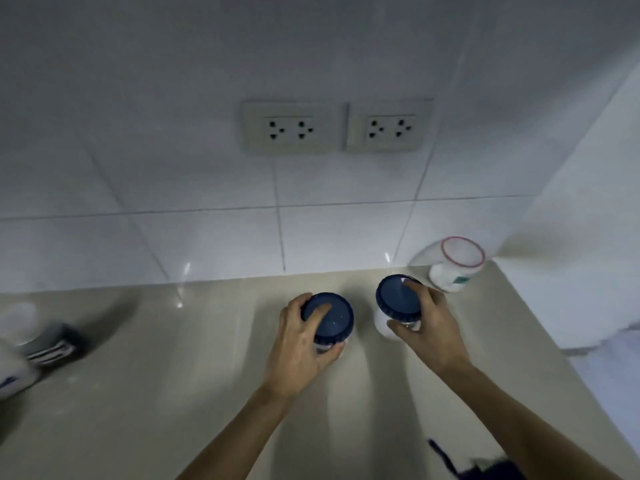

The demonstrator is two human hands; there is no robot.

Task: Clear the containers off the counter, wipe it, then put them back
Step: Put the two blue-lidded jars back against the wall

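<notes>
Two hands, each grasping one jar from above. The left hand (300, 344) closes around the left jar (329, 322): its forefinger lies across the dark blue lid, its thumb presses the near side below the lid, and the remaining fingers wrap the far left edge. The right hand (427, 322) closes around the right jar (398, 299) in the same way, with one fingertip on top of the blue lid, the thumb against the pale body beneath it, and the other fingers curled round the right edge. The right jar is tilted, its lid facing towards the left hand; the left jar looks closer to upright. Whether either jar base touches the table (173, 393) cannot be told. The two jars are near each other, with a narrow gap between them.

Count of containers in view: two blue-lidded jars, both in hand, and one white tub (457, 263) with a red-rimmed lid, three in all. The tub stands beyond the right hand, just past the right jar, in the corner where the table meets the tiled wall (207, 202).

Farther from the hands: well to the left of the left hand, at the table's edge, lies a blurred heap of grey and white objects (41, 341) that cannot be identified. Above both hands, on the wall, are two double sockets (337, 128) side by side. Below the right forearm, a dark object (485, 469) shows at the picture's lower edge.
</notes>
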